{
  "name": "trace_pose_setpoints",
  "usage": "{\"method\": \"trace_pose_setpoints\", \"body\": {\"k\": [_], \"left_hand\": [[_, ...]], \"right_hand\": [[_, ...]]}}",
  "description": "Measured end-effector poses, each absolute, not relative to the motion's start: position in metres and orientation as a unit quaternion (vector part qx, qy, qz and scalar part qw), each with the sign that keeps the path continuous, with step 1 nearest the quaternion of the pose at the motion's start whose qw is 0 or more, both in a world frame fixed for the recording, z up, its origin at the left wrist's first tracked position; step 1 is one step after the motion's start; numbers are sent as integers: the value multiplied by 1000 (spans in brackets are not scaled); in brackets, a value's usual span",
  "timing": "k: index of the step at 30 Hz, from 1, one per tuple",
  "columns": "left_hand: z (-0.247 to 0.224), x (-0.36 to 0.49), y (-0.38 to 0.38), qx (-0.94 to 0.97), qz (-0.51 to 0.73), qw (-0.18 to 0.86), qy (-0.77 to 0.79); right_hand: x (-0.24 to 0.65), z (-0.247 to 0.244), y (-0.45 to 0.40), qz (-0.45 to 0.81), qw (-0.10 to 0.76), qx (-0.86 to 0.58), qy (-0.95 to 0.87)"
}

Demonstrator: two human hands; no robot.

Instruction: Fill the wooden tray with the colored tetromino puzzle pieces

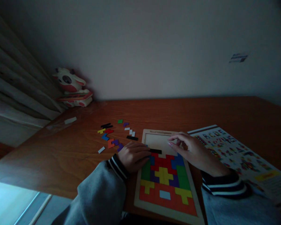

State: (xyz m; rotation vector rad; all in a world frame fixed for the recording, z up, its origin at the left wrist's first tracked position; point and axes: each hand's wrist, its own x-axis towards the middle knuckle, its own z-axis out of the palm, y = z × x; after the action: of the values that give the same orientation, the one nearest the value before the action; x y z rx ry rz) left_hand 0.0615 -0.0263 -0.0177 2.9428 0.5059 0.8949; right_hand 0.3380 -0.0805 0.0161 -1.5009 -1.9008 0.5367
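Note:
A wooden puzzle board [140, 195] with a pale frame lies in front of me. Colored block pieces fill its lower part, among them a yellow piece [163, 175] and a white square [165, 195]. A black bar piece [156, 151] lies at the top of the filled area. My left hand [134, 156] rests across the board's left edge, fingers stretched out and their tips beside the black bar's left end. Over the board's upper right hovers my right hand [189, 148], its thumb and index finger slightly apart, with nothing visible between them.
Several loose pieces, including an orange one [110, 143] and a green one [120, 121], are scattered left of the board. A printed pattern sheet [245, 159] lies to the right. A cow figure [71, 87] stands at the back left of the wooden table [178, 112], near a curtain.

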Motion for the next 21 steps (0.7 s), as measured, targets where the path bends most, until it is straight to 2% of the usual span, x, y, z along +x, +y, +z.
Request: {"method": "trace_pose_setpoints", "body": {"k": [6, 10, 16, 21], "left_hand": [[-3, 18, -14, 934, 260, 23, 245], [-13, -4, -9, 943, 236, 24, 234], [-26, -8, -3, 942, 252, 21, 220], [-20, -2, -5, 932, 235, 74, 267]], "right_hand": [[343, 18, -82, 216, 319, -576, -721], [346, 18, -82, 218, 323, -578, -717], [343, 20, -83, 213, 319, -583, -716], [339, 22, -85, 207, 308, -588, -719]]}}
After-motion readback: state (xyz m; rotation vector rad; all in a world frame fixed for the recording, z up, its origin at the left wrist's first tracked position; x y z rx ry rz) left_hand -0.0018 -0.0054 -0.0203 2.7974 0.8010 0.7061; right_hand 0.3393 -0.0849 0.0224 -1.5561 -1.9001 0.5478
